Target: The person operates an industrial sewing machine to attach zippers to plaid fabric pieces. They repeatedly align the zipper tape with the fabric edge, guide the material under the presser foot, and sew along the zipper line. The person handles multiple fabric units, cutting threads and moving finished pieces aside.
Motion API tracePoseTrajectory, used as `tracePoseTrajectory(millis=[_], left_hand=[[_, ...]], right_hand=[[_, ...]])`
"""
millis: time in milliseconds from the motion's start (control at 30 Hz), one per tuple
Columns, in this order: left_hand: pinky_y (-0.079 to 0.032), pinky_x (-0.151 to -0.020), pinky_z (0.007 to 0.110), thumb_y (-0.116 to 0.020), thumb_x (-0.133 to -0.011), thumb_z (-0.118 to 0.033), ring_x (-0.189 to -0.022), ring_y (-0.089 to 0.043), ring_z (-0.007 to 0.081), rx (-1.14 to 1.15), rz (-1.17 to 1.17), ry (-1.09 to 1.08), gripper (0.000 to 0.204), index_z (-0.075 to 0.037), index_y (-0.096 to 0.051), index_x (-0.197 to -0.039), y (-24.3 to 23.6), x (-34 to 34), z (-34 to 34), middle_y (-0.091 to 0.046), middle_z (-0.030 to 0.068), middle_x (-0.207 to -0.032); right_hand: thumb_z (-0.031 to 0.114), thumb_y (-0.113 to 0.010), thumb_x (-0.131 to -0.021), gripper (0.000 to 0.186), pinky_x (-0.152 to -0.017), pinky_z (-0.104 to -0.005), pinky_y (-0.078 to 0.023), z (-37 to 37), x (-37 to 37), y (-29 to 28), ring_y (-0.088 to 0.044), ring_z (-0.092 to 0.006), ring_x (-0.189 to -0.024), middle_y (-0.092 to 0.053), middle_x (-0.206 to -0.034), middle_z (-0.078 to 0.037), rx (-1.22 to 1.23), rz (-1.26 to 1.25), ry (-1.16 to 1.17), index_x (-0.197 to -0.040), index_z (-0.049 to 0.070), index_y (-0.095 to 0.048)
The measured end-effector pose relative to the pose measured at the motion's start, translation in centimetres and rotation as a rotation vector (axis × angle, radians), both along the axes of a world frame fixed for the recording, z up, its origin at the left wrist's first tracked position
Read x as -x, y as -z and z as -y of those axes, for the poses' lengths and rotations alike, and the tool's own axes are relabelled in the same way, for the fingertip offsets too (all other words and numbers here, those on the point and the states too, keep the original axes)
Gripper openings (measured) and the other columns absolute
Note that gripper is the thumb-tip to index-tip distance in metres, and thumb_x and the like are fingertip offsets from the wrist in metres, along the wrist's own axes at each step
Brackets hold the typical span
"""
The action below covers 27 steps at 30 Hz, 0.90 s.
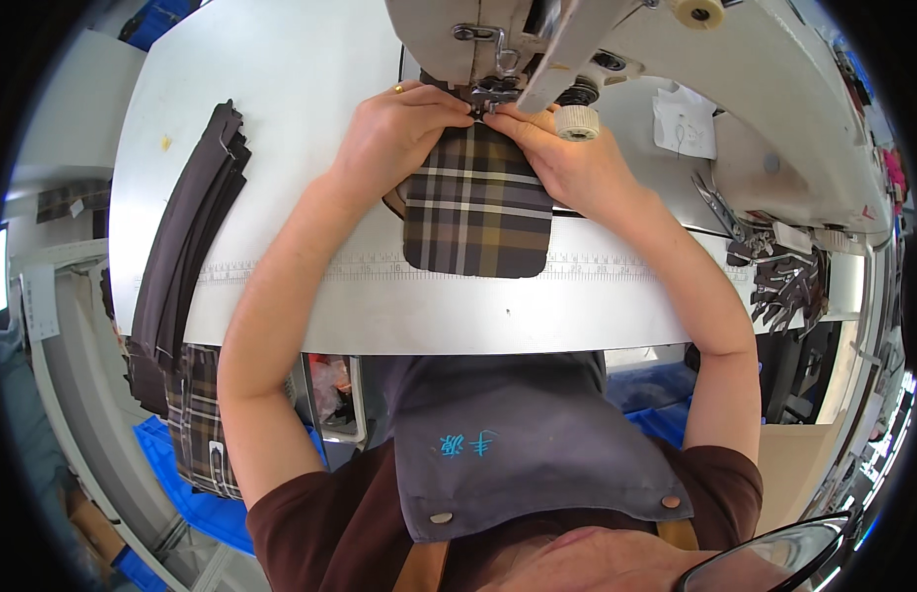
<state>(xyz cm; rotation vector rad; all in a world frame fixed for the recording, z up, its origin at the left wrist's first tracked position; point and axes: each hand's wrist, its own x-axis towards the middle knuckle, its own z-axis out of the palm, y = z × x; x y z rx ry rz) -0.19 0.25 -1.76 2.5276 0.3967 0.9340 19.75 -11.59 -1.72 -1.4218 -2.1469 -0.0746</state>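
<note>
A plaid fabric piece point(476, 207) in brown, grey, olive and cream lies on the white sewing table point(222, 178), its top edge at the presser foot point(493, 96) of a sewing machine point(449, 35). My left hand point(394, 138) pinches the piece's upper left edge beside the foot, fingertips close to the needle area. At the upper right edge, my right hand point(572, 163) holds the same piece with thumb and fingers together, just below a white knurled knob point(577, 123). A darker layer shows beneath the piece at its left side. The needle point is too small to make out.
Dark fabric strips point(197, 227) lie at the left, above hanging plaid pieces point(204, 400) and a blue bin point(172, 464). A white paper point(684, 126), metal tweezers point(715, 202) and a pile of small dark parts point(779, 286) are at the right. A ruler scale runs along the table.
</note>
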Motion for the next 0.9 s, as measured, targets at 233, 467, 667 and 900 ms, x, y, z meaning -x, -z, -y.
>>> tracePoseTrajectory(millis=[233, 467, 667, 900], left_hand=[[-0.042, -0.096, 0.041, -0.065, -0.075, 0.001, -0.097, -0.063, 0.0228, 0.454, -0.068, -0.196, 0.018, -0.004, -0.068, -0.092, -0.4, -0.2, -0.2, -0.069, 0.0036, -0.106], [-0.037, -0.102, 0.052, -0.059, -0.077, 0.001, -0.113, -0.06, 0.0265, -0.432, -0.285, -0.155, 0.021, -0.003, -0.06, -0.098, -0.4, 0.8, 3.1, -0.065, 0.0116, -0.118], [-0.033, -0.107, 0.05, -0.059, -0.084, -0.005, -0.11, -0.062, 0.027, -0.117, -0.224, -0.136, 0.011, -0.003, -0.058, -0.095, -0.8, 0.4, 3.5, -0.068, 0.0112, -0.111], [-0.019, -0.115, 0.05, -0.06, -0.086, -0.003, -0.108, -0.064, 0.0236, 0.586, -0.296, 0.124, 0.004, -0.001, -0.06, -0.09, -3.3, 6.4, 6.3, -0.068, 0.0134, -0.115]], right_hand=[[0.003, -0.068, -0.077, 0.045, -0.098, -0.0421, -0.044, 7.6, -1.3, -1.1, -0.054, -0.0318, -0.116, -0.061, -0.122, -0.011, -0.049, -0.019, 0.123, -0.121, 0.006, -0.059], [0.004, -0.062, -0.086, 0.035, -0.096, -0.0398, -0.044, 15.1, -8.5, -1.0, -0.056, -0.0311, -0.109, -0.061, -0.121, -0.012, -0.061, 0.17, 0.703, -0.121, 0.005, -0.06], [0.004, -0.059, -0.089, 0.03, -0.087, -0.0386, -0.048, 16.2, -9.9, 0.3, -0.058, -0.0314, -0.1, -0.063, -0.111, -0.012, -0.05, 0.167, 0.783, -0.118, 0.004, -0.062], [0.005, -0.058, -0.089, 0.023, -0.081, -0.0398, -0.05, 17.6, -11.1, -1.5, -0.061, -0.0311, -0.091, -0.064, -0.102, -0.013, 0.043, 0.251, 0.819, -0.111, 0.004, -0.063]])
